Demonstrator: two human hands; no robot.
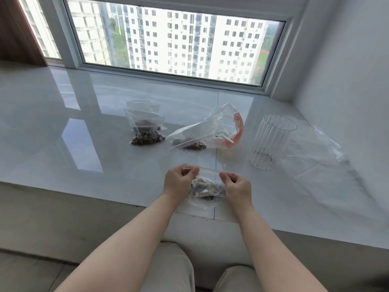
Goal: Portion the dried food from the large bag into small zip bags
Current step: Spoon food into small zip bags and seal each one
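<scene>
The small zip bag, part-filled with dried food, hung above the surface's near edge, its red strip pinched by the left hand and right hand. Two filled bags lay beyond; the large bag looked nearly emptied, so sealing seemed left.

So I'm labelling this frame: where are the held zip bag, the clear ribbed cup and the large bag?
held zip bag (207,189), head view, on its food-filled middle.
clear ribbed cup (270,142), head view, on its side wall.
large bag (219,125), head view, on its crumpled clear plastic.
</scene>
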